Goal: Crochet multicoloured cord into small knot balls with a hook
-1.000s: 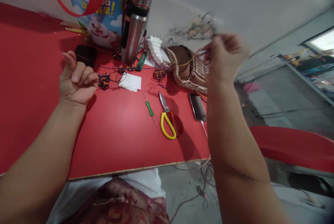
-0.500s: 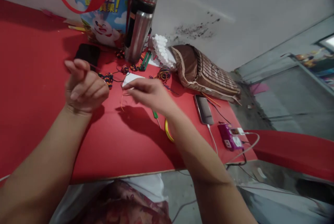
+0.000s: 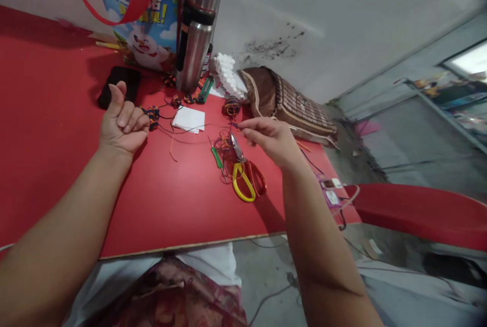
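Observation:
My left hand (image 3: 124,126) is closed above the red table, fingers curled and thumb raised. A thin dark cord (image 3: 215,124) runs from its curled fingers across to my right hand (image 3: 271,136), whose thumb and fingertips pinch it. Beside the left hand lies a knotted dark, red and yellow cord piece (image 3: 152,118). Below the right fingertips are scissors (image 3: 243,185) with one yellow and one red handle, tangled loose threads (image 3: 224,141) and a small green-handled tool (image 3: 216,157). A ball of multicoloured cord (image 3: 231,107) sits just behind. White paper (image 3: 190,118) lies between the hands.
At the back stand a printed bag (image 3: 148,37) and a steel flask (image 3: 196,37). A black object (image 3: 119,86) lies behind my left hand. A brown beaded cushion (image 3: 292,103) rests against the wall. A purple power strip (image 3: 329,192) sits near the table's right edge.
My right hand has moved right, away from the left hand, drawing the cord out between them. The scissors and paper are now uncovered. The left hand stays at nearly the same place.

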Available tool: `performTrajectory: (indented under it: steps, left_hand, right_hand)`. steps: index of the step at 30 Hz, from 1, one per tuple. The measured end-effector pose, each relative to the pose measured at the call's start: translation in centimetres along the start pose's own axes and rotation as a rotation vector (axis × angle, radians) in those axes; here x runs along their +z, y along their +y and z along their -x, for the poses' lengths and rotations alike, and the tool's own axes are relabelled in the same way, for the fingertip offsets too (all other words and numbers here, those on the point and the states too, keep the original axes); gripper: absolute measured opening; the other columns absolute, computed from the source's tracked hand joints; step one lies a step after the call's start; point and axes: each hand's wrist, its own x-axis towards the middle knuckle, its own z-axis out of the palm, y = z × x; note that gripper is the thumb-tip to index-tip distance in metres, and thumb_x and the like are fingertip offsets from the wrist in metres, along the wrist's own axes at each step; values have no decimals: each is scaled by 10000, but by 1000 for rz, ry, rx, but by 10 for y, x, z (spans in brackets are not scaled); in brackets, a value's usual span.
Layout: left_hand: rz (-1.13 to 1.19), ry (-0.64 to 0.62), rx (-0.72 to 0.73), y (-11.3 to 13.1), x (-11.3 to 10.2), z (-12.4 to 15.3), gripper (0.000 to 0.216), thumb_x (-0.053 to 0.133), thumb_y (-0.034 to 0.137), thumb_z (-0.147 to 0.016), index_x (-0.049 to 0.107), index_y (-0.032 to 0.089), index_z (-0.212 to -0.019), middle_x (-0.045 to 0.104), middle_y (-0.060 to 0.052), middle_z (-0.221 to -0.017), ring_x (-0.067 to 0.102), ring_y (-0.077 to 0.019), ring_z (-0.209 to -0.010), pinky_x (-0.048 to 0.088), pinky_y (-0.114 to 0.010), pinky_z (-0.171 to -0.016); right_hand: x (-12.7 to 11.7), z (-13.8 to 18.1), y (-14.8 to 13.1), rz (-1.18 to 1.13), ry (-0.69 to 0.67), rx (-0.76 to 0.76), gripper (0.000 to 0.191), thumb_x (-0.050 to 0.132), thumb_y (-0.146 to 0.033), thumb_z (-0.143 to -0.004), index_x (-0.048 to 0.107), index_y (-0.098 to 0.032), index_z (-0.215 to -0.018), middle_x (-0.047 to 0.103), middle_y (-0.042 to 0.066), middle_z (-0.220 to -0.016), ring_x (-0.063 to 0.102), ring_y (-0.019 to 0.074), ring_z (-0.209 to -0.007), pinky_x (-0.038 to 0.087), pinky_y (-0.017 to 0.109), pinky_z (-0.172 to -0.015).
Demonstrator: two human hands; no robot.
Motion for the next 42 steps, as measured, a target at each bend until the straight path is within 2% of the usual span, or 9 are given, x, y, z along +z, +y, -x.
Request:
performTrajectory:
  steps: [5,9,13,18,24,28,33,38,42]
  left_hand:
    - [129,-14,-153,11,59,12,379,585,525,-1178,820,347,-940,84,94,-442,-11,-119,-427,115,-328,-430]
    - [228,254,-285,39,106,22,728,296,380,-1267,801,246,-760,206,101,-361,26,-81,-375,163,-248,-411]
    - [175,326,-340,77,144,38,830,232,386,-1262,777,217,-659,200,87,-303,14,-68,-346,166,-199,-388]
    - [-70,-89,-171,134,176,67,963,23,197,-1221,864,225,-753,148,80,-301,-16,-102,-337,224,-218,-383]
    - [-78,-44,32,155,171,71,944,59,385,-1235,874,235,-783,142,91,-301,0,-89,-298,251,-197,-365]
    - [2,30,-58,141,156,64,899,121,292,-1242,870,231,-748,148,76,-315,28,-107,-360,283,-197,-394]
    - [-193,-250,-7,116,145,54,197,902,378,-966,916,189,-914,367,91,-390,200,-44,-370,309,-211,-441]
    - [-608,-448,-256,81,146,38,403,976,554,-832,852,181,-747,586,-2,-482,486,-85,-415,318,-202,-422]
    - [-549,-386,-470,43,127,36,462,994,548,-798,779,150,-702,656,-37,-505,489,-75,-386,324,-169,-391]
  right_hand:
    - [4,51,-45,-482,-338,-180,115,858,-369,-950,881,-267,-997,659,-47,-601,447,62,-377,366,213,-361]
    - [-22,73,-86,-569,-573,-431,197,767,-314,-1015,892,-274,-1162,583,-66,-599,413,52,-350,328,208,-329]
    - [-18,61,-79,-195,-343,-207,118,809,-270,-1004,859,-241,-1106,683,-34,-683,559,88,-501,449,228,-478]
    - [34,14,-11,785,-209,76,599,871,-123,-844,711,-167,-1420,768,175,-1388,751,217,-976,606,326,-845]
    - [54,-24,14,898,-159,45,177,700,-52,-877,828,-158,-940,851,138,-998,782,272,-964,586,352,-909]
    - [26,-52,-13,879,24,-64,423,523,-48,-942,815,-148,-1231,840,141,-1193,775,272,-1106,594,402,-1028]
    - [35,-52,-42,728,186,-377,541,621,-27,-874,712,-140,-1395,672,212,-1457,755,261,-1028,617,473,-1025]
    - [116,-7,-34,-103,-159,-283,465,518,-615,-1109,621,-277,-1410,768,61,-1171,617,117,-553,538,297,-518]
    - [144,-3,1,-176,-162,-116,713,463,-905,-995,695,-231,-990,659,-13,-685,587,141,-578,482,282,-564]
